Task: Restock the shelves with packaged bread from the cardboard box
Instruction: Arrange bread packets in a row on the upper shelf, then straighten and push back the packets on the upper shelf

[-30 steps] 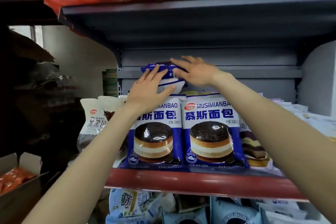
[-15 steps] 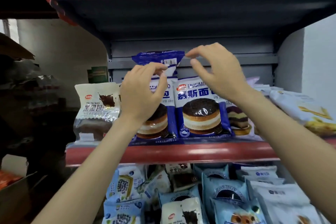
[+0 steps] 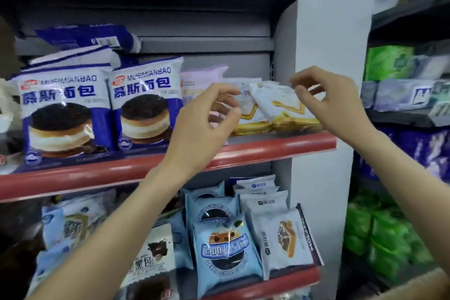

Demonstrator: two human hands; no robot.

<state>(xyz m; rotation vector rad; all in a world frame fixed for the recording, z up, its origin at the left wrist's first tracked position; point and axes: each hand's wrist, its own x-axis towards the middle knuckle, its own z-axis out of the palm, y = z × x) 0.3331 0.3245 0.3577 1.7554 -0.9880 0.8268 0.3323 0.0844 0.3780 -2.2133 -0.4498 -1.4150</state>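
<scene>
Glossy white-and-gold bread packets [image 3: 280, 109] lying flat on the red-edged shelf [image 3: 267, 147]; left hand [image 3: 204, 124] and right hand [image 3: 326, 102] hovering before them, each grip loosely curled, holding nothing; crinkly blue mousse-bread packs [image 3: 143, 105] standing left of them.

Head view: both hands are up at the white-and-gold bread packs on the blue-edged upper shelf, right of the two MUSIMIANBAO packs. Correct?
Nearly. The upper shelf edge is red, not blue, as the head view shows. The left hand and right hand are at the white-and-gold bread packs, right of the MUSIMIANBAO packs.
</scene>
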